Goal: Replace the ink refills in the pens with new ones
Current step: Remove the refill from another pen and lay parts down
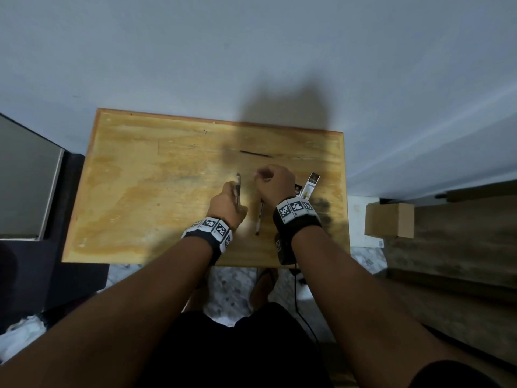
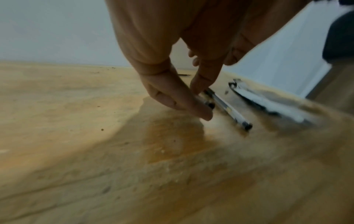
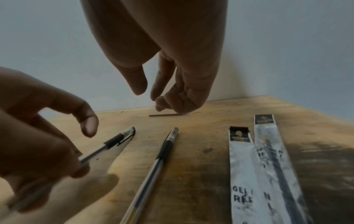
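My left hand (image 1: pixel 232 196) pinches a clear pen with a black grip (image 1: pixel 238 189) just above the wooden table (image 1: pixel 134 191); in the right wrist view this pen (image 3: pixel 109 145) points away from the hand. A second pen (image 1: pixel 259 217) lies flat between my hands. My right hand (image 3: pixel 149 94) hovers with fingers loosely curled, thumb apart, holding nothing. Beyond it a loose dark refill (image 3: pixel 164 115) rests on the table. Two silver refill packets (image 3: pixel 241 166) lie to the right, one with a dark refill showing inside.
A small dark bit (image 3: pixel 207 149) lies between the second pen and the packets. A dark cabinet (image 1: pixel 30 177) stands left of the table, a cardboard box (image 1: pixel 389 219) on the floor to the right. A wall runs behind the table.
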